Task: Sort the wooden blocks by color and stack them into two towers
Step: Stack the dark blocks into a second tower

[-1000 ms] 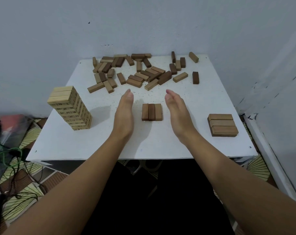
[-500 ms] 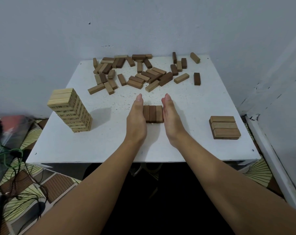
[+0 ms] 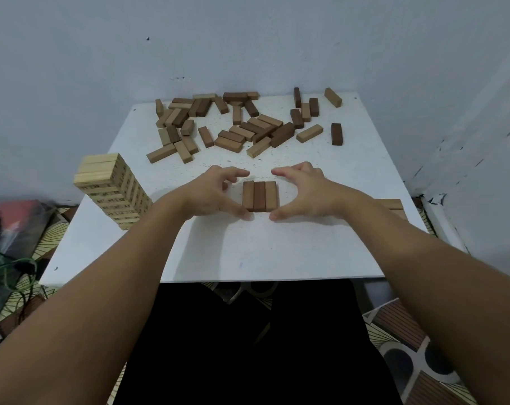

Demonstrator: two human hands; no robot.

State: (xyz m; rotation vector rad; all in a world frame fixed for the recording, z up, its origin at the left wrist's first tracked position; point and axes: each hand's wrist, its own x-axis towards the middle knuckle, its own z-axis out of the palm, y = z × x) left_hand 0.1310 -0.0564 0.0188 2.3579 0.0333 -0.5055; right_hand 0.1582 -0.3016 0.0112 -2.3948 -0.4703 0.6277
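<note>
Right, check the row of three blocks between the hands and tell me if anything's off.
The three-block row lies flush and square. One oddity: its middle block is darker than the two beside it, which mixes shades. Nothing looks spilled or damaged.

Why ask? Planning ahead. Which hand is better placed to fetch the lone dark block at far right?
Right, probably: the right hand is on the same side of the row as the dark block; the left hand must cross over.
</note>
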